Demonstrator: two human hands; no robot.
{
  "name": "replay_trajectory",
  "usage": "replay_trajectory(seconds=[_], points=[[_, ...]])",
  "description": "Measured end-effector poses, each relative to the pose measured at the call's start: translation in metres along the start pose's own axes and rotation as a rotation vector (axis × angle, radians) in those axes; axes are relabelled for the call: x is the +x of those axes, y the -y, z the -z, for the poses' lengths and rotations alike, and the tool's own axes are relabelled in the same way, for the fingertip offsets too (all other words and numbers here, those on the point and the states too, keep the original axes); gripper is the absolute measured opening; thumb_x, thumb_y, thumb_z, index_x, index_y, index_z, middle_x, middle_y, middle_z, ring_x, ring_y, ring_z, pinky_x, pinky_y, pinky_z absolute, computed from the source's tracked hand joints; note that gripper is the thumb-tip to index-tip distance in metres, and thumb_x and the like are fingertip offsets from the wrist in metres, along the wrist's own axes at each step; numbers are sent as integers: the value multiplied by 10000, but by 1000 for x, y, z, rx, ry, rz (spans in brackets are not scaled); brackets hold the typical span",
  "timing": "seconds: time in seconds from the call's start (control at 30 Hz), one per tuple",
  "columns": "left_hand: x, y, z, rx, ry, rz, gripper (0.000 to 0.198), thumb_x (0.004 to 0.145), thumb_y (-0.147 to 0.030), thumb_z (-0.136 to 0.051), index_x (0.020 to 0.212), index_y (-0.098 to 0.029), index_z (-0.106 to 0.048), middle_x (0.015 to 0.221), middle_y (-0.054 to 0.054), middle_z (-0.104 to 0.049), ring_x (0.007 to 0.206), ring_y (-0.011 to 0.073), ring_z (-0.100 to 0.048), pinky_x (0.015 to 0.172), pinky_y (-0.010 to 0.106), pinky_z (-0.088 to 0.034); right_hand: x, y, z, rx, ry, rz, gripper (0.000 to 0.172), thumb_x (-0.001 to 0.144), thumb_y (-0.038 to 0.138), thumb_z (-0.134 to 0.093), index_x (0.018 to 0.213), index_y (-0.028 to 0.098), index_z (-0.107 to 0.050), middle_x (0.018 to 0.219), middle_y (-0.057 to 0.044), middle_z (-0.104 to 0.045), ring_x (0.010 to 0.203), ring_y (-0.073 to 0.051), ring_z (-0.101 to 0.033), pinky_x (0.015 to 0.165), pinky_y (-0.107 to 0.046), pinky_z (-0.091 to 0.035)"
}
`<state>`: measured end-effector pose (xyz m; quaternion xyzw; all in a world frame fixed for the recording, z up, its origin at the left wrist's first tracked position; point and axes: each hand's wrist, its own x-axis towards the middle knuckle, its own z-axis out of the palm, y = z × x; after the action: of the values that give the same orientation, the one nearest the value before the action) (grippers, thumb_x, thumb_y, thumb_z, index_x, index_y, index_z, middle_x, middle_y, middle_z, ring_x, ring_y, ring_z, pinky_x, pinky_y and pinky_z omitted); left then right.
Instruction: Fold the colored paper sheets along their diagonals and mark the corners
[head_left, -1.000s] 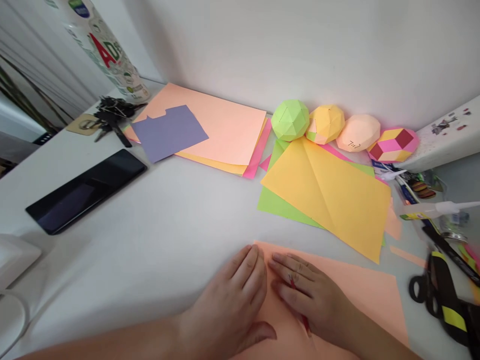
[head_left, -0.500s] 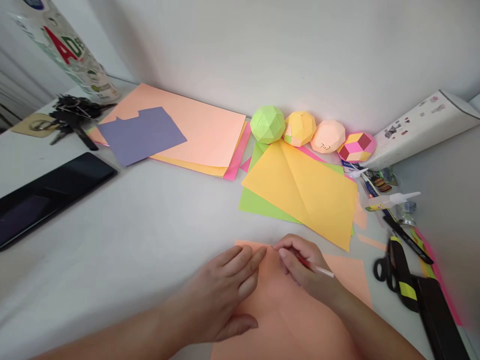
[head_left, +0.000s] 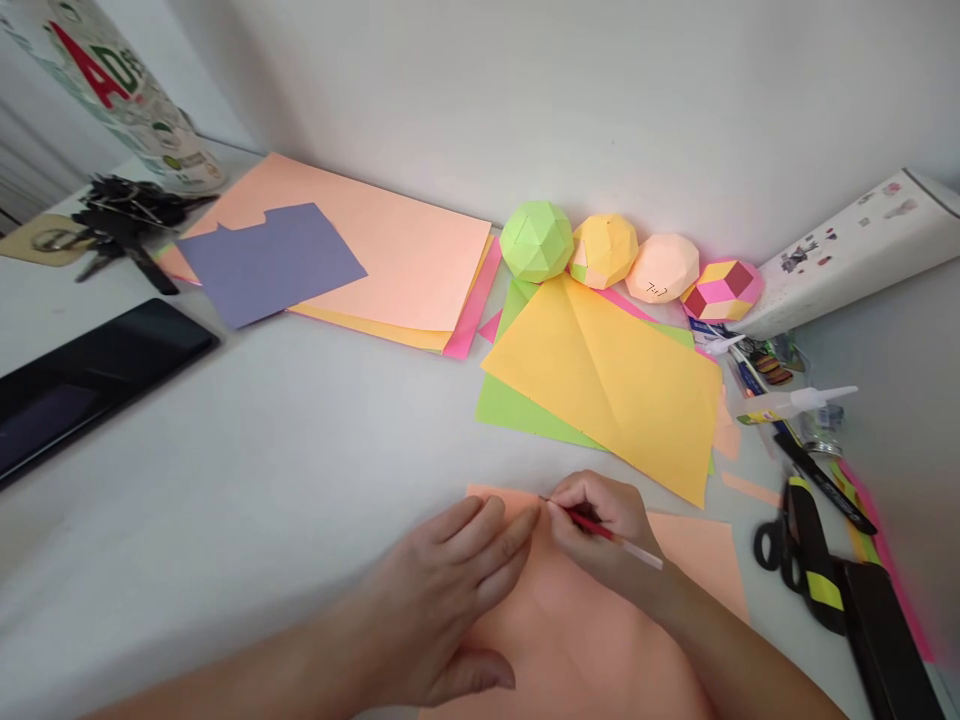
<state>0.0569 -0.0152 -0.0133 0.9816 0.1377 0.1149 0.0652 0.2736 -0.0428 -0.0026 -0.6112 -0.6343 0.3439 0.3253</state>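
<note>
A creased peach paper sheet (head_left: pixel 570 640) lies below me on the white table. My left hand (head_left: pixel 469 590) rests flat on its upper left part, palm down, fingers stretched and thumb apart. Between the fingers of my right hand (head_left: pixel 607 520) is a slim red pen (head_left: pixel 596 525) with a pale, clear-looking back end. Its tip meets the paper near the top edge, just right of my left fingertips. The right hand's lower fingers are curled, and my forearm covers part of the sheet.
Yellow paper (head_left: pixel 607 390) over green paper lies ahead, with faceted paper balls (head_left: pixel 536 242) behind. A stack of coloured sheets (head_left: pixel 405 260) carries a purple piece (head_left: pixel 277 265). Scissors (head_left: pixel 780 545), a cutter (head_left: pixel 825 485) and a glue bottle (head_left: pixel 780 403) are at right; a phone (head_left: pixel 97 380) at left.
My right hand has shifted slightly and the pen lies at a different angle, showing more of its red barrel. The left hand stays on the paper. The view has turned a little.
</note>
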Motion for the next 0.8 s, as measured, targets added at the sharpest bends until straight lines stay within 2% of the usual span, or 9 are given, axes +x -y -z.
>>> replay_trajectory(seconds=[0.27,0.8], points=[[-2,-1,0,3,12,12,764,904,-683,-263,1328,-98,-511,1404,97,-485,1204,311,-397,1081,413,-190,0,0,0,-1,8,-9,135,772,156,-532,658,212,-488,638,12,-593,551,-107,-532,491,-212,-417],[-2,0,-2,-17,2,-1,784,894,-697,-288,1325,-80,-508,1395,110,-487,1205,318,-369,1054,414,-215,-2,-4,-1,-5,1,31,138,769,120,-538,670,206,-495,654,18,-609,565,-97,-549,504,-194,-417]])
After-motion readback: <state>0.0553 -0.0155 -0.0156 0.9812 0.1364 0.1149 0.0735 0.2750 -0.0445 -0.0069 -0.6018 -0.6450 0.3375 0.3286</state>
